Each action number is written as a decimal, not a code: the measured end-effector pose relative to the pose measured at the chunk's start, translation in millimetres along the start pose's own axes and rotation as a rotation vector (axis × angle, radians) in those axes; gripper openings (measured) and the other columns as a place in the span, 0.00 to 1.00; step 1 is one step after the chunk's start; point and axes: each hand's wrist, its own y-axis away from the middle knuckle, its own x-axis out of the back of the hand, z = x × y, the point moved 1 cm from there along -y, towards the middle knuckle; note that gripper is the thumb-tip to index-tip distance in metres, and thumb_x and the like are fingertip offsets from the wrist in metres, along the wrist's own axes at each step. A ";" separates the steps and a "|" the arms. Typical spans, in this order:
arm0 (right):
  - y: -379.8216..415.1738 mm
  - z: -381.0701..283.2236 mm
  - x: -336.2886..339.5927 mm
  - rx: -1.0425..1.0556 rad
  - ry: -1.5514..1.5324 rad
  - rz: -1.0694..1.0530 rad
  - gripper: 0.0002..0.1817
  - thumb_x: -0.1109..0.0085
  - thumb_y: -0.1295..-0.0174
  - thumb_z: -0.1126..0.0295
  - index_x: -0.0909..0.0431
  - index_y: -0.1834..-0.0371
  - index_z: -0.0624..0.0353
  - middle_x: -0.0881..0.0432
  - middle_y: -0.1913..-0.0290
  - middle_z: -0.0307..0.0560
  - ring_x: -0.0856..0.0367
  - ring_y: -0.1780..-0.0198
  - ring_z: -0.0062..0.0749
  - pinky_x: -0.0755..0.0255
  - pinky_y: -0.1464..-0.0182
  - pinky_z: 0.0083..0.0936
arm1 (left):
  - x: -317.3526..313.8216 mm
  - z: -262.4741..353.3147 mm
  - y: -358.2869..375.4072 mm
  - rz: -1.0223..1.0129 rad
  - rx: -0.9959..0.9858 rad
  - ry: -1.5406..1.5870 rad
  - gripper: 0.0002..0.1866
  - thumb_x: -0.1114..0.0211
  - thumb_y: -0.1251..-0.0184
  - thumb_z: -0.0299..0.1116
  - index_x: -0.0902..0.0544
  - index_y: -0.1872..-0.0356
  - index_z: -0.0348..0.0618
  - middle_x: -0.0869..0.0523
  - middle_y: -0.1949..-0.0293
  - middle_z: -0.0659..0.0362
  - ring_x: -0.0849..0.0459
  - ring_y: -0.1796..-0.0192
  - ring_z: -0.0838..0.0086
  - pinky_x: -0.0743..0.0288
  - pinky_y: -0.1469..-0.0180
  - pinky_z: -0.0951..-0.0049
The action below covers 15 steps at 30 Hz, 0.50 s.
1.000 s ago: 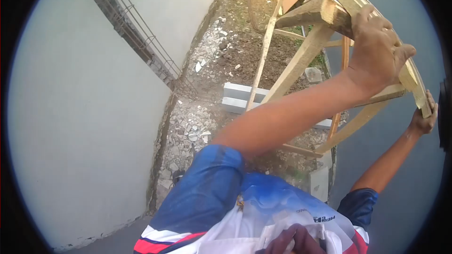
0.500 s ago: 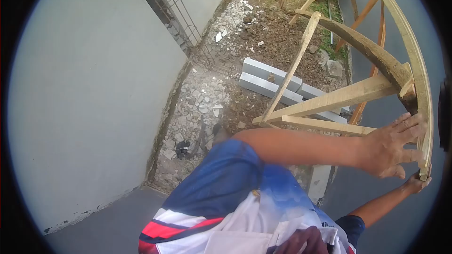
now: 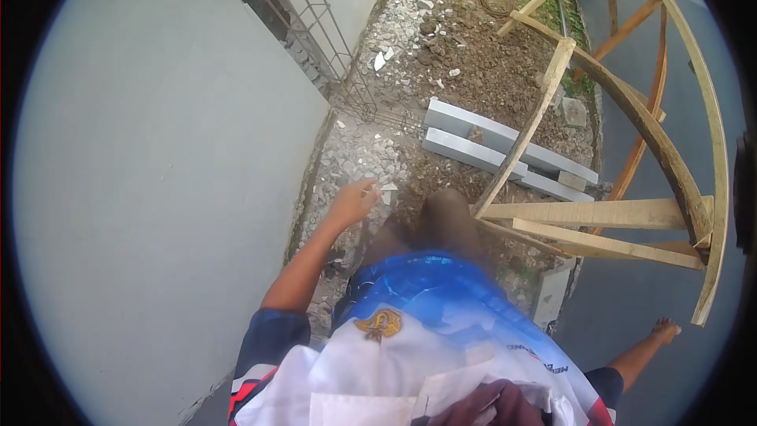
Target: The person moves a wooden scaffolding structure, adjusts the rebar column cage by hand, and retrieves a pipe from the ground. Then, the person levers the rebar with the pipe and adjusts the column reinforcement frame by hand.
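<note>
My left hand (image 3: 353,203) hangs in the air at the left, over the white rubble, fingers loosely extended with nothing in them. At the lower right, my right hand (image 3: 666,330) is apart from the wood, its fingers partly spread and apparently holding nothing. Closest to it is the lower end of a long wooden batten (image 3: 716,150), which rises along the right side. The batten belongs to a wooden scaffold frame of uprights and crosspieces, including a wide plank (image 3: 583,214), a narrower slat (image 3: 603,242) and a dark rough pole (image 3: 643,110).
Grey blocks (image 3: 465,123) lie in rows on the soil ahead. White rubble (image 3: 355,159) covers the ground beside the plastered wall (image 3: 158,158) at left. A rebar column cage (image 3: 315,20) stands by the wall's edge. Another grey wall (image 3: 623,284) runs along the right.
My left hand has come off the wood and swung across to the left. My right hand has let go of the batten's lower end and dropped slightly. The view has shifted.
</note>
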 end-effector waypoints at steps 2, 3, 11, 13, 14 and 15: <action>54.1 118.3 9.6 -0.092 0.439 -0.210 0.25 0.51 0.29 0.50 0.25 0.56 0.67 0.25 0.70 0.47 0.25 0.68 0.33 0.30 0.68 0.31 | 22.3 -34.8 -1.3 0.152 0.138 0.000 0.21 0.36 0.31 0.42 0.19 0.43 0.37 0.13 0.51 0.46 0.13 0.51 0.62 0.22 0.47 0.65; 90.8 178.2 5.9 -0.246 0.630 -0.448 0.20 0.46 0.32 0.52 0.23 0.56 0.61 0.25 0.72 0.46 0.24 0.70 0.32 0.28 0.69 0.33 | 27.8 -48.5 -0.5 0.179 0.160 0.045 0.22 0.35 0.31 0.42 0.19 0.43 0.37 0.13 0.52 0.47 0.13 0.51 0.62 0.22 0.46 0.66; 529.8 336.0 -203.8 -0.187 0.955 -1.756 0.10 0.45 0.30 0.70 0.18 0.59 0.66 0.16 0.69 0.43 0.18 0.71 0.26 0.24 0.68 0.23 | 48.8 -79.6 -24.0 0.193 0.247 0.144 0.21 0.36 0.32 0.45 0.17 0.46 0.40 0.13 0.52 0.44 0.14 0.49 0.57 0.23 0.45 0.62; 592.2 322.7 -301.4 0.108 0.868 -1.917 0.09 0.42 0.33 0.69 0.17 0.61 0.65 0.16 0.71 0.42 0.17 0.68 0.25 0.24 0.67 0.24 | 52.1 -83.9 -38.8 0.208 0.282 0.191 0.22 0.35 0.33 0.44 0.17 0.46 0.39 0.13 0.52 0.44 0.14 0.48 0.57 0.24 0.44 0.61; 623.5 313.2 -351.3 0.424 0.841 -1.956 0.09 0.42 0.34 0.69 0.17 0.63 0.64 0.17 0.71 0.39 0.20 0.68 0.23 0.27 0.64 0.24 | 55.8 -88.2 -49.0 0.210 0.301 0.207 0.22 0.35 0.33 0.44 0.17 0.46 0.39 0.13 0.52 0.44 0.14 0.47 0.57 0.24 0.44 0.61; 662.1 285.1 -394.5 0.451 0.730 -2.021 0.09 0.42 0.33 0.68 0.17 0.63 0.64 0.17 0.72 0.40 0.21 0.69 0.23 0.27 0.64 0.24 | 58.8 -88.6 -62.3 0.270 0.317 0.219 0.22 0.34 0.34 0.43 0.17 0.46 0.37 0.13 0.50 0.44 0.14 0.47 0.57 0.24 0.43 0.62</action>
